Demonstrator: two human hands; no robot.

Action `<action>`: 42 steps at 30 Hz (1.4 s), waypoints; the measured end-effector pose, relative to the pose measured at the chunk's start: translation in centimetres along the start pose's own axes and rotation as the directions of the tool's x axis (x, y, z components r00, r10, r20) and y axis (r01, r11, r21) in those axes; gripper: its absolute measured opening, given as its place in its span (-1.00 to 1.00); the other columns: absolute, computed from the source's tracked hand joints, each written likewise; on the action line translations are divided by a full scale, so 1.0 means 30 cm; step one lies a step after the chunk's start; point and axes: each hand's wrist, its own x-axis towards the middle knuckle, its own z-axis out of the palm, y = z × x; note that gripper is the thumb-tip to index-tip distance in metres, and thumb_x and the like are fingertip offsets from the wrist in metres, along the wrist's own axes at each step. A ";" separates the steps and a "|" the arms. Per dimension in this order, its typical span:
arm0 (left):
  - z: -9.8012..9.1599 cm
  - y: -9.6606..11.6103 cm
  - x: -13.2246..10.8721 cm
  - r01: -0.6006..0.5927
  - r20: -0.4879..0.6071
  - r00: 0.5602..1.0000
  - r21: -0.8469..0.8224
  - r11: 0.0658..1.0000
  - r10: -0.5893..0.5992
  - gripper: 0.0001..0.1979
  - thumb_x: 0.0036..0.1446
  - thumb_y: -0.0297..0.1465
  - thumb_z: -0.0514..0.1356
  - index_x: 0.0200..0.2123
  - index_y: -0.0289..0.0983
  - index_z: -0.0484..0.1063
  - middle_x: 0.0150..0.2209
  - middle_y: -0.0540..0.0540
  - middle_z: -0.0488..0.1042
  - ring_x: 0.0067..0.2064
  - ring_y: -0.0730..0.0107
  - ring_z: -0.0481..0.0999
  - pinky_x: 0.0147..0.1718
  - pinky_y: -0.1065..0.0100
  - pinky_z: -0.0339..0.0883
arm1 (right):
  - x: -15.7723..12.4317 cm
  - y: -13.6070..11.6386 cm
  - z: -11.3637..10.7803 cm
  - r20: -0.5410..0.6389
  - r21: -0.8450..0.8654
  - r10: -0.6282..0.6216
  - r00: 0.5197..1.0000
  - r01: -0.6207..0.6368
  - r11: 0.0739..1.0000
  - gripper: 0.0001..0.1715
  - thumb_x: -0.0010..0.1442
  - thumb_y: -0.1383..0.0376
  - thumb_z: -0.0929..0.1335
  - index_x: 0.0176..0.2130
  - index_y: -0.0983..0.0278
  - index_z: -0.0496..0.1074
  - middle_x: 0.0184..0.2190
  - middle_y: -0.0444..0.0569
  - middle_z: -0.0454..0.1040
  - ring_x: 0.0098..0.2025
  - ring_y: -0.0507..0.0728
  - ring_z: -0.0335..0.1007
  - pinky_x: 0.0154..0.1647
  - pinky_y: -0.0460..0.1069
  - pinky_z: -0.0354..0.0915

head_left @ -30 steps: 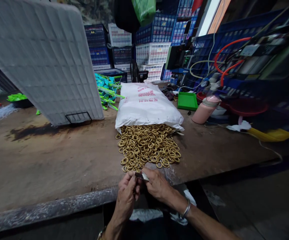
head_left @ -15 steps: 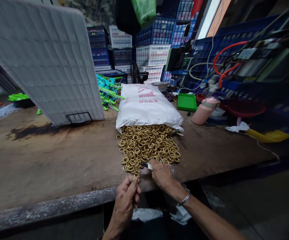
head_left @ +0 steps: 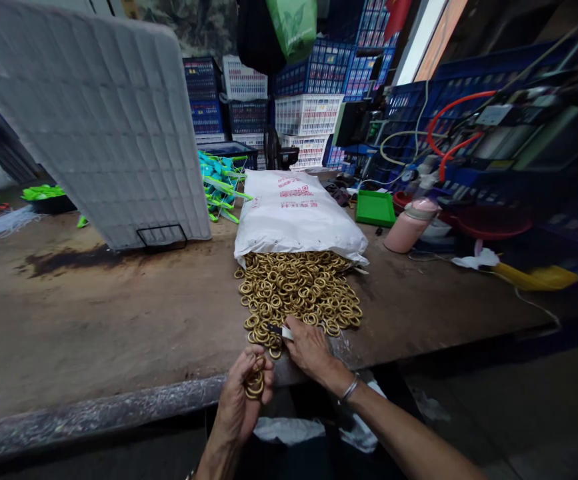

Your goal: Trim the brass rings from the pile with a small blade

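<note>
Curling round a small bunch of brass rings [head_left: 255, 385], the left hand [head_left: 239, 403] sits right at the near edge of the workbench [head_left: 119, 313], fingers closed snugly so the rings stack together against the palm. They are dull gold, round and smooth, each a plain hoop with an open centre.

Just beyond, the right hand [head_left: 313, 347] rests its fingertips on the near rim of the big pile of brass rings [head_left: 299, 290]. Thumb and forefinger pinch a small flat tool [head_left: 279, 331], dark at the tip and pale nearer the grip; what kind it is, I cannot tell. A thin metal bangle [head_left: 349, 389] circles that wrist.

The pile spills from the open mouth of a white woven sack [head_left: 296, 213], which lies flat, plump and printed with red lettering. Hundreds of rings overlap in a loose, tangled heap on the bench top. That top is worn brown board, scuffed and stained dark at the left.

A grey quilted panel [head_left: 93, 120] leans at the left. To the right of the sack sit a green plastic tray [head_left: 375, 208] and a pink bottle [head_left: 409, 223].
</note>
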 end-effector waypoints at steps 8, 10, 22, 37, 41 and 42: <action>-0.017 -0.016 0.021 0.004 -0.014 1.000 0.004 1.000 -0.004 -0.76 -0.08 -0.28 0.24 -0.55 -0.35 0.34 -0.47 -0.04 0.35 -0.48 0.50 0.34 -0.69 0.54 0.05 | 0.004 0.036 0.017 -0.050 0.108 -0.045 0.998 0.050 0.993 -0.85 0.01 0.44 0.21 -0.34 0.27 0.27 -0.47 -0.09 0.39 -0.45 0.03 0.25 -0.44 -0.09 -0.05; -0.010 -0.022 0.029 -0.017 -0.026 0.999 0.058 0.998 0.018 -0.75 -0.12 -0.27 0.26 -0.52 -0.34 0.33 -0.49 -0.01 0.34 -0.51 0.52 0.33 -0.70 0.55 0.05 | 0.007 0.050 0.014 -0.077 0.206 -0.014 0.997 0.030 0.978 -0.90 0.04 0.42 0.20 -0.40 0.26 0.26 -0.53 -0.13 0.34 -0.49 0.02 0.18 -0.46 -0.10 -0.04; 0.084 -0.075 0.084 -0.106 -0.046 0.990 0.359 0.927 0.132 -0.59 -0.16 -0.15 0.26 -0.28 -0.28 0.31 -0.62 0.11 0.28 -0.66 0.61 0.21 -0.76 0.59 0.00 | -0.036 0.048 -0.035 0.067 0.816 0.148 0.987 -0.139 0.561 -0.77 0.08 0.19 0.19 -0.52 0.26 0.21 -0.67 -0.25 0.16 -0.60 -0.04 0.08 -0.53 -0.14 0.08; 0.087 -0.076 0.085 -0.046 -0.057 0.995 0.468 0.882 0.082 -0.67 -0.15 -0.15 0.25 -0.53 -0.29 0.28 -0.69 0.13 0.21 -0.71 0.66 0.10 -0.74 0.58 -0.13 | -0.051 0.011 -0.060 0.029 0.780 0.029 0.999 -0.041 0.624 -0.82 0.08 0.26 0.22 -0.44 0.29 0.34 -0.53 -0.17 0.33 -0.45 -0.02 0.20 -0.40 -0.14 0.15; 0.080 -0.086 0.088 -0.200 -0.062 0.959 0.551 0.810 0.278 -0.75 -0.09 -0.25 0.24 -0.34 -0.27 0.37 -0.70 0.15 0.24 -0.70 0.61 0.17 -0.70 0.55 0.03 | -0.036 0.016 -0.044 0.131 0.843 0.103 0.986 -0.166 0.512 -0.87 -0.01 0.31 0.24 -0.48 0.31 0.35 -0.59 -0.18 0.30 -0.52 -0.03 0.18 -0.50 -0.15 0.14; 0.077 -0.087 0.089 -0.252 -0.051 0.940 0.564 0.787 0.337 -0.74 -0.10 -0.30 0.24 -0.29 -0.26 0.39 -0.66 0.11 0.32 -0.65 0.57 0.26 -0.65 0.53 0.13 | -0.034 0.016 -0.042 0.171 0.859 0.116 0.978 -0.206 0.469 -0.87 -0.03 0.31 0.24 -0.48 0.31 0.35 -0.61 -0.19 0.29 -0.55 -0.05 0.17 -0.54 -0.16 0.12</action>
